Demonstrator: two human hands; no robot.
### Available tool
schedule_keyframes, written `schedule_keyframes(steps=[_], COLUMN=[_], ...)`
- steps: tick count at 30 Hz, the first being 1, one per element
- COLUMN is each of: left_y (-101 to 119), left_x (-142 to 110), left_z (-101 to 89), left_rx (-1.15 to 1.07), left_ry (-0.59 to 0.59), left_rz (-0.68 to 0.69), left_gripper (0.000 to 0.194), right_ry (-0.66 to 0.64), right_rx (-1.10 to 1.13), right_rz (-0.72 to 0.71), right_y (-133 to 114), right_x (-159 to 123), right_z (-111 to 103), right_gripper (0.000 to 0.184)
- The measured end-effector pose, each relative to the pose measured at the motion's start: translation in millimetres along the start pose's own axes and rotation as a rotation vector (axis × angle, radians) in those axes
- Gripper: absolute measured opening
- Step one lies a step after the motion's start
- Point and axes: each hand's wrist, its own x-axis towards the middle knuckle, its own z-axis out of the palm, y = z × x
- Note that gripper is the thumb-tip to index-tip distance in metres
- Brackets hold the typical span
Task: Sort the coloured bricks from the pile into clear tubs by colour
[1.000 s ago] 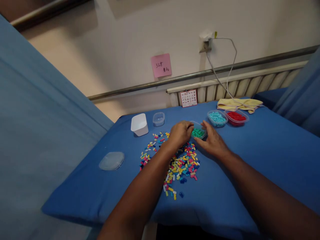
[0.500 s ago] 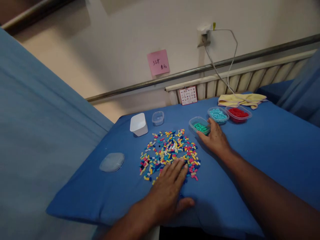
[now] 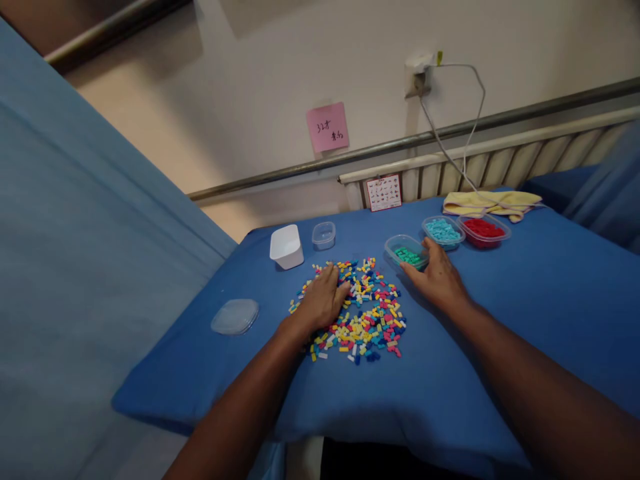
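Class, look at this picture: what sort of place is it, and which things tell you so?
Probably an indoor room set up for sorting: a blue cloth-covered table, a white ribbed wall radiator and a pink sticky note.

You have a table with a blue cloth (image 3: pixel 500 320) over it. In the middle lies a pile of little colored bricks (image 3: pixel 365 313). Behind the pile, to its left, sits a white tub (image 3: pixel 287 246) and just beside that a small clear tub (image 3: pixel 323 235). Behind the pile, to its right, stand three clear tubs in a row: green bricks (image 3: pixel 407 252), light blue bricks (image 3: pixel 443 231), red bricks (image 3: pixel 484 231). A yellow cloth (image 3: pixel 493 202) lies behind those. Far left of the pile lies a clear lid (image 3: pixel 235 316).
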Motion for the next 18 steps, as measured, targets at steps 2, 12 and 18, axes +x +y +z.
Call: schedule_keyframes(steps=[2,12,18], left_y=[20,89,26], left_x=[11,-21,-38], left_z=[7.6,34.6,7.8], left_rx=[-0.026,0.068,0.077], left_ry=[-0.032,-0.117,-0.060], left_rz=[0.049,0.213,0.048], left_gripper=[0.082,0.091,0.078], right_ry=[-0.006,0.027,0.000], right_rx=[-0.001,-0.005,-0.054], right_rz=[-0.005,-0.051,-0.090], right_y=[1,10,12], right_x=[0,-7,-7], right_z=[0,-2,-1], right_gripper=[0.083,0.078,0.071])
